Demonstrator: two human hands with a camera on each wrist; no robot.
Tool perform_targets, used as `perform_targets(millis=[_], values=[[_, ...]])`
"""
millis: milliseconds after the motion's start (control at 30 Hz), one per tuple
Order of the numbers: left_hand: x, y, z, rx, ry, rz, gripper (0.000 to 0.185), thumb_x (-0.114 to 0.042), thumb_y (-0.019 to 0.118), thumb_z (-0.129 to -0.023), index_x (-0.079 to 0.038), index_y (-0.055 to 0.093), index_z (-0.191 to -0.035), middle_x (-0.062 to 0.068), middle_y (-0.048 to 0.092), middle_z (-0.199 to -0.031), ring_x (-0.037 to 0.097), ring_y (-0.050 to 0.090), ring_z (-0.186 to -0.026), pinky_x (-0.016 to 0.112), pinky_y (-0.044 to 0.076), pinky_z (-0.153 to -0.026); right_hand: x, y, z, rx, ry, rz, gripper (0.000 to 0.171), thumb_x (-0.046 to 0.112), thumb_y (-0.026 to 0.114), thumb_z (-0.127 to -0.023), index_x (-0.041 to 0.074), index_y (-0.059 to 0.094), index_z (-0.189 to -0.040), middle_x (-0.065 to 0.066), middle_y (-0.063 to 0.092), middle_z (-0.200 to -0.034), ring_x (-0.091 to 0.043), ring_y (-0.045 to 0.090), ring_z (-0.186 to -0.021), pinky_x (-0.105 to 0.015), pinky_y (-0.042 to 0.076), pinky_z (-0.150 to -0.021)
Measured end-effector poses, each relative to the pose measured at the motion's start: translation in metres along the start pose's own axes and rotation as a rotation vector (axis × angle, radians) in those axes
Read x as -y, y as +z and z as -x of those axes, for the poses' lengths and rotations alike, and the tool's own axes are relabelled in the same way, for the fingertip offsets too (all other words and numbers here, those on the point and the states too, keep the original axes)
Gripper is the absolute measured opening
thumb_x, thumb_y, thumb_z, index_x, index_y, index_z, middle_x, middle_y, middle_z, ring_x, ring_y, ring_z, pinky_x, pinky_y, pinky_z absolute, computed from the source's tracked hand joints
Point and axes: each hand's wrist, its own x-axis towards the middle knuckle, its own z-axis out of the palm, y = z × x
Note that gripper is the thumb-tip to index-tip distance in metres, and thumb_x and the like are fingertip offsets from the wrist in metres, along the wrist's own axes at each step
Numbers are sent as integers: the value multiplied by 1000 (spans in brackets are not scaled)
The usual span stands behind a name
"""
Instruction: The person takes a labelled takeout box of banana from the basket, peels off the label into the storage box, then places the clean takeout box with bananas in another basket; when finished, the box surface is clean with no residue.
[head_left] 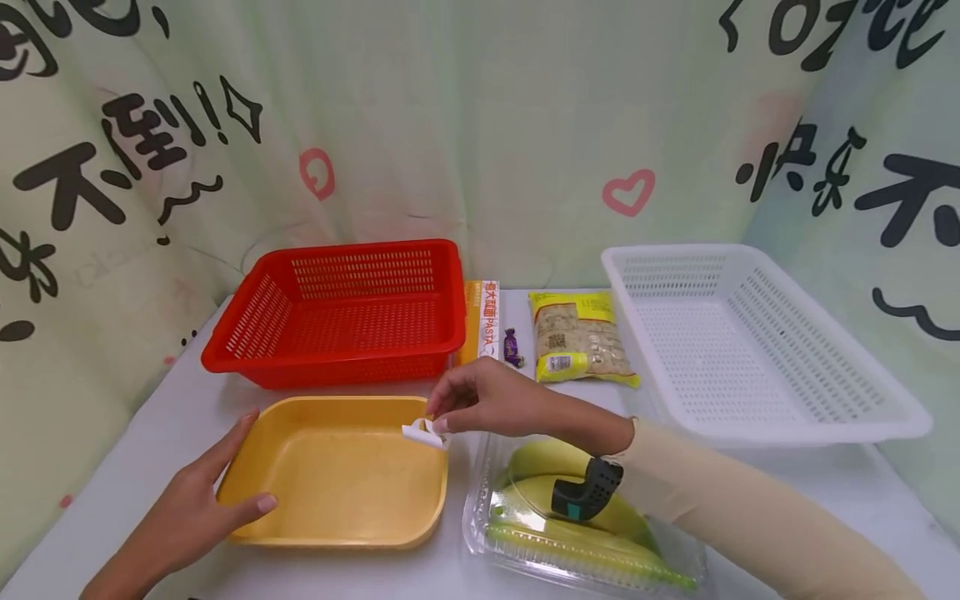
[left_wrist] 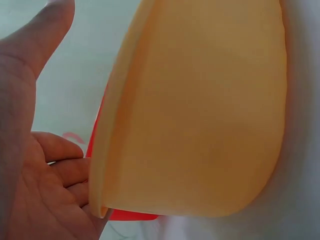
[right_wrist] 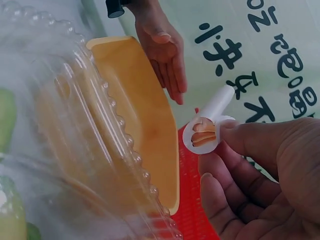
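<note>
A shallow yellow tray (head_left: 337,471) (left_wrist: 200,110) (right_wrist: 145,120) lies on the white table in front of me. My left hand (head_left: 206,500) (left_wrist: 40,165) (right_wrist: 165,55) rests flat against its left rim, fingers straight, thumb over the edge. My right hand (head_left: 487,400) (right_wrist: 250,175) pinches a small white curled strip, like a peeled label (head_left: 423,433) (right_wrist: 207,127), over the tray's right rim. Below my right forearm sits a clear plastic clamshell (head_left: 577,517) (right_wrist: 60,150) of yellow-green bananas (head_left: 570,500).
A red perforated basket (head_left: 341,312) stands behind the tray, a white perforated basket (head_left: 750,342) at the right. Between them lie a pasta box (head_left: 483,321), a purple wrapped candy (head_left: 513,347) and a yellow food packet (head_left: 581,337). Patterned curtains close in the back and sides.
</note>
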Motion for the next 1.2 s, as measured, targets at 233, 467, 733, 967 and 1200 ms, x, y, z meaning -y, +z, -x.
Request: perform_targets(millis=[233, 467, 733, 967, 1200], values=[[2, 2, -1, 34, -22, -35, 118, -53, 77, -76, -17, 0, -157, 25, 21, -155, 50, 33, -131, 63, 42, -92, -6, 11, -9, 30, 30, -4, 19, 3, 72, -87, 2, 71, -106, -1, 68, -88, -14, 62, -81, -25, 56, -76], [4, 8, 2, 39, -13, -3, 127, -53, 82, -69, -21, -4, -157, 23, 21, -156, 45, 34, -130, 62, 42, -95, -8, 18, -15, 52, 53, 31, 13, 4, 71, -88, 5, 74, -101, 3, 70, -92, -13, 63, -83, -24, 56, -76], [7, 12, 1, 15, 12, -5, 125, -50, 83, -70, -19, 0, -157, 23, 23, -155, 45, 35, -129, 63, 40, -95, -5, 21, -19, 66, 54, 53, 13, 4, 71, -88, 7, 74, -101, 4, 71, -92, -12, 64, -82, -24, 55, -75], [7, 14, 2, 11, 10, -16, 127, -51, 84, -69, -18, -1, -157, 22, 21, -157, 46, 33, -131, 63, 39, -95, -5, 24, -24, 117, 25, 103, 13, 5, 72, -88, 7, 74, -101, 2, 71, -89, -9, 63, -81, -23, 54, -76], [7, 15, 3, 18, -10, -38, 126, -53, 82, -70, -18, -1, -157, 25, 23, -155, 47, 35, -130, 62, 41, -94, -7, 27, -26, 139, 27, 138, 11, 11, 72, -89, 10, 75, -99, 8, 70, -85, -8, 62, -80, -22, 54, -75]])
